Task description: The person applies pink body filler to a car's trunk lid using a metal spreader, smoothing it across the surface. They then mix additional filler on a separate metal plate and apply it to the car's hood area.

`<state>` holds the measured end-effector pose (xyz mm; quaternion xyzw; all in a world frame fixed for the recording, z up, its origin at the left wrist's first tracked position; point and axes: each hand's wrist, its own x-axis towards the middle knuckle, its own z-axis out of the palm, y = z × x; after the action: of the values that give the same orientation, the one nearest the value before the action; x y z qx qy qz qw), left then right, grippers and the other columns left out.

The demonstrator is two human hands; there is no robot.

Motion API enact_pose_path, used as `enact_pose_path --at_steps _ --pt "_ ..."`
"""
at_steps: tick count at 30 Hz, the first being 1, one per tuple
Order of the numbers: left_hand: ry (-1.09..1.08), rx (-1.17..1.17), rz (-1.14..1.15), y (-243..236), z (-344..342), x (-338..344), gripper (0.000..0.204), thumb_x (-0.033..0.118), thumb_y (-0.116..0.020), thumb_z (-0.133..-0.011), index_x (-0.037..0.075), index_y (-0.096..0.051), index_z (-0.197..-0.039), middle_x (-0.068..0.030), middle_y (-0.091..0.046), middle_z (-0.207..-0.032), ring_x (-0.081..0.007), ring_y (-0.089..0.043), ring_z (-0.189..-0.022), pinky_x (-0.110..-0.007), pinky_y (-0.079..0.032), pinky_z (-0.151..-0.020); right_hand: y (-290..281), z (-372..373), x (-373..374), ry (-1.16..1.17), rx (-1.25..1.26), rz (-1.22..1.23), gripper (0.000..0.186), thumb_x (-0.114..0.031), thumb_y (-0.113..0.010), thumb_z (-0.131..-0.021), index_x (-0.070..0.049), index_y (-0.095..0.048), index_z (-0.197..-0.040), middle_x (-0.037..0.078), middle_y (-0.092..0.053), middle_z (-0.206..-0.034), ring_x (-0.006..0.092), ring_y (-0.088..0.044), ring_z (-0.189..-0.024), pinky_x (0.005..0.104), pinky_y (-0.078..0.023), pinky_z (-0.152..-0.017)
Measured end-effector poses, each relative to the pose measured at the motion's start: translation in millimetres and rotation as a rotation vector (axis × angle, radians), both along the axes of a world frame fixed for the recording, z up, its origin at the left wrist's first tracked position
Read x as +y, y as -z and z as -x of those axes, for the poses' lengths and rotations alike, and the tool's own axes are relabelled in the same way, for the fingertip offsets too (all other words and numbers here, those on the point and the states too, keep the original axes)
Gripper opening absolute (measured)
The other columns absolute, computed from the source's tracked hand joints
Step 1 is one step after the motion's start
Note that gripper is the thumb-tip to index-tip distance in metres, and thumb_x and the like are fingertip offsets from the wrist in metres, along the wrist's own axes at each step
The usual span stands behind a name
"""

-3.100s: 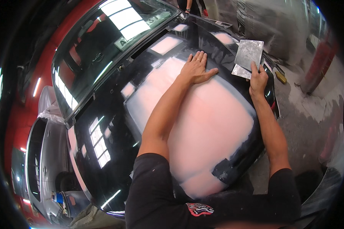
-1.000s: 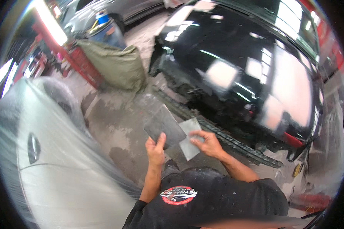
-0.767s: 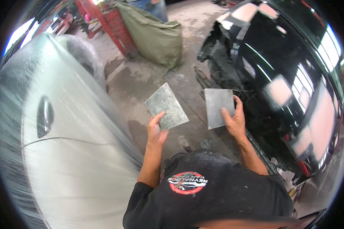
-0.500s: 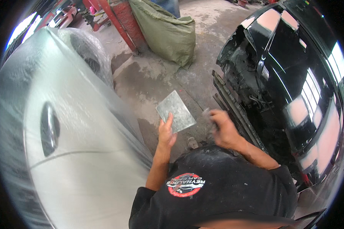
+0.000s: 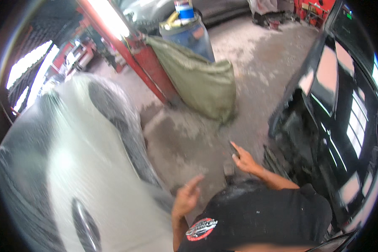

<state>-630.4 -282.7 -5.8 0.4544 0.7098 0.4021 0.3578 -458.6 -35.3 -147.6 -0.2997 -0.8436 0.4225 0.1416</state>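
Observation:
My left hand is smeared by motion beside the plastic-covered car. One finger stretches forward and right. The other fingers are too blurred to read, and I cannot make out a plate in or under this hand. My right hand is farther forward, over the floor between the two cars. Its index finger points ahead and left, the other fingers curled. A thin dark sliver shows along that finger, too small to name. Both hands are apart from the cars.
A pale car under clear plastic sheeting fills the left. On the right stands a black car with pinkish filler patches and an exposed front corner. Ahead are a red post, a green sack and a blue drum with a can on top.
My view has tilted up and shifted left. The grey square plate that my left hand held is out of sight. My left hand has come back nearer my body; my right hand's index finger is now extended.

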Motion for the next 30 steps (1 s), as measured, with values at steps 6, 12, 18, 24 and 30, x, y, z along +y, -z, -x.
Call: enact_pose_path --at_steps 6,12,18,24,30 --pt "0.278 -0.863 0.272 29.2 72.0 92.2 0.058 0.007 -0.051 -0.089 0.000 -0.038 -0.145 -0.0132 -0.032 -0.155 -0.0228 -0.028 -0.143 -0.035 -0.020 -0.118 -66.3 108.5 119.3 0.110 0.177 0.272 0.059 -0.028 -0.046 -0.097 -0.008 -0.031 -0.151 0.027 -0.051 -0.137 0.0406 -0.052 -0.125 0.0419 -0.041 -0.103" --pt "0.455 -1.063 0.022 30.3 181.3 176.9 0.056 0.015 -0.058 -0.092 -0.003 -0.039 -0.142 -0.0132 -0.047 -0.142 -0.0241 -0.043 -0.133 -0.036 -0.031 -0.112 -98.6 164.9 238.0 0.270 0.289 0.254 0.055 -0.027 -0.050 -0.097 0.000 -0.040 -0.144 0.023 -0.055 -0.133 0.0353 -0.056 -0.120 0.0416 -0.042 -0.103" --pt "-0.489 -1.039 -0.194 59.9 261.4 344.7 0.037 0.020 -0.062 -0.095 0.002 -0.052 -0.126 -0.0110 -0.061 -0.120 -0.0281 -0.062 -0.108 -0.047 -0.051 -0.092 -116.2 188.0 359.1 0.516 0.768 0.902 0.043 -0.013 -0.062 -0.089 -0.002 -0.052 -0.129 0.012 -0.063 -0.115 0.0256 -0.061 -0.109 0.0422 -0.051 -0.092" --pt "-0.428 -1.275 -0.393 47.8 271.3 570.7 0.032 0.013 -0.058 -0.095 0.007 -0.054 -0.126 -0.0114 -0.062 -0.119 -0.0301 -0.062 -0.109 -0.053 -0.049 -0.094 -173.6 174.5 453.6 0.541 0.929 0.777 0.043 -0.007 -0.063 -0.087 -0.003 -0.052 -0.128 0.011 -0.061 -0.118 0.0245 -0.060 -0.110 0.0427 -0.051 -0.094" --pt "-0.219 -1.385 -0.233 24.3 231.9 718.6 0.035 0.014 -0.063 -0.094 0.005 -0.053 -0.126 -0.0102 -0.063 -0.117 -0.0239 -0.063 -0.107 -0.043 -0.053 -0.091 -177.0 178.8 528.4 0.103 0.349 -0.356 0.044 -0.013 -0.066 -0.087 -0.013 -0.055 -0.129 0.014 -0.052 -0.134 0.0346 -0.052 -0.123 0.0504 -0.045 -0.101"
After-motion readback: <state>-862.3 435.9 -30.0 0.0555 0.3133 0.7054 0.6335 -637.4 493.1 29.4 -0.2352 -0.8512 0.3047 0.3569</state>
